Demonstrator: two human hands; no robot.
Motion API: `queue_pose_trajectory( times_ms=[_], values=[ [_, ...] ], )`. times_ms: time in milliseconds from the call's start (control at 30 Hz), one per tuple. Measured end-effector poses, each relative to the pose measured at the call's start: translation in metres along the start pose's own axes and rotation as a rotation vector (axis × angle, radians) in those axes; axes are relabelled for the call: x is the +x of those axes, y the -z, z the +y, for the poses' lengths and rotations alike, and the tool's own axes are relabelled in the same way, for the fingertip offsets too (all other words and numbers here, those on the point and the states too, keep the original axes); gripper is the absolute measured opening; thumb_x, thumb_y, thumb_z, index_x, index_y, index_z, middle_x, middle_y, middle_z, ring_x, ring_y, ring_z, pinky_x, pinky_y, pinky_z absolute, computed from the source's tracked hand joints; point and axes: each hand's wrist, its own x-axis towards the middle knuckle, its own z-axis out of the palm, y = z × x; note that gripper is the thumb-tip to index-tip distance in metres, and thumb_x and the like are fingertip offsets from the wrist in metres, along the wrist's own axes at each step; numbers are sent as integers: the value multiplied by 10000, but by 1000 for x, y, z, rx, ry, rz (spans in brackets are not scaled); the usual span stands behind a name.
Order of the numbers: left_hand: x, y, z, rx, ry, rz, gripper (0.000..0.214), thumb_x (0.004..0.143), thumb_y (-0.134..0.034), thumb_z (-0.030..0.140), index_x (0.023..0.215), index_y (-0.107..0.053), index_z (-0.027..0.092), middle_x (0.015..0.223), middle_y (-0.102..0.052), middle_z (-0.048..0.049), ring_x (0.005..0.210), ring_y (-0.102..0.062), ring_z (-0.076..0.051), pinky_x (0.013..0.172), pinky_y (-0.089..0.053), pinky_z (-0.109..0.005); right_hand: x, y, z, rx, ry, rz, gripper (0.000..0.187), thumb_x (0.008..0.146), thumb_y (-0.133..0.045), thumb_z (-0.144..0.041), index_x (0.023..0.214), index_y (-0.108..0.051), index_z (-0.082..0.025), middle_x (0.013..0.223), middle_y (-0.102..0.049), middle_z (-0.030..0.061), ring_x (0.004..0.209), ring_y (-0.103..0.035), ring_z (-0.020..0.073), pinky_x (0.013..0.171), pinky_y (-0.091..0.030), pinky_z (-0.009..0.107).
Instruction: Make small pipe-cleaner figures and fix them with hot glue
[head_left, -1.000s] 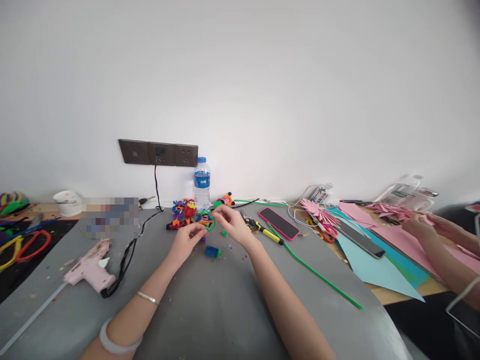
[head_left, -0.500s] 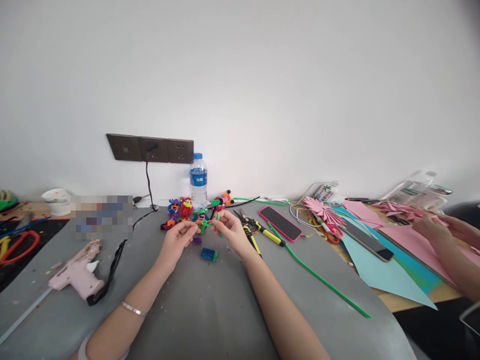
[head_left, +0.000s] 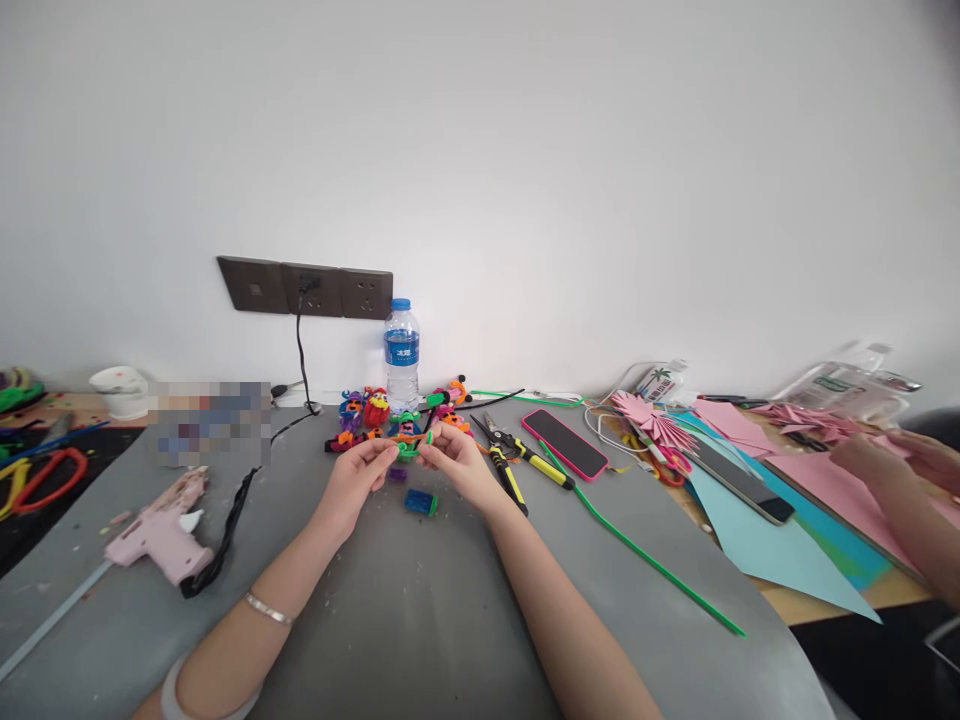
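Pinched between the fingertips of both hands is a small, bent green pipe cleaner [head_left: 409,452]. My left hand [head_left: 361,478] is closed on its left end, and my right hand [head_left: 459,466] is closed on its right end. Just behind the fingers, colourful fuzzy figures stand in a group, among them a red one [head_left: 376,407] and a purple one [head_left: 351,410]. On the table below the hands lies a blue roll [head_left: 421,501] with a green end, and a small purple piece [head_left: 398,475] is close by.
Yellow-and-black pliers [head_left: 534,462], a pink-cased phone [head_left: 565,444] and a long green pipe cleaner [head_left: 652,555] lie to the right. A water bottle [head_left: 402,360] stands by the wall. A pink glue gun [head_left: 159,530] lies left. Another person's hands [head_left: 877,470] handle pink paper at far right.
The green pipe cleaner between my fingers now looks more curved, and the right fingers have lowered slightly. The whole view has shifted a little.
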Motion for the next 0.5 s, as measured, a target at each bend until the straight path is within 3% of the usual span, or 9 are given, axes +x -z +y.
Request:
queue_pose_trajectory(
  times_ms=[500],
  values=[
    [2, 4, -4, 67, -24, -32, 349, 673, -741, 486, 759, -684, 153, 572, -459, 41, 465, -332, -63, 439, -244, -210, -3, 3, -4, -42, -24, -67, 261, 815, -663, -402, 769, -526, -184, 694, -543, -26, 636, -528, 113, 638, -430, 247]
  ],
)
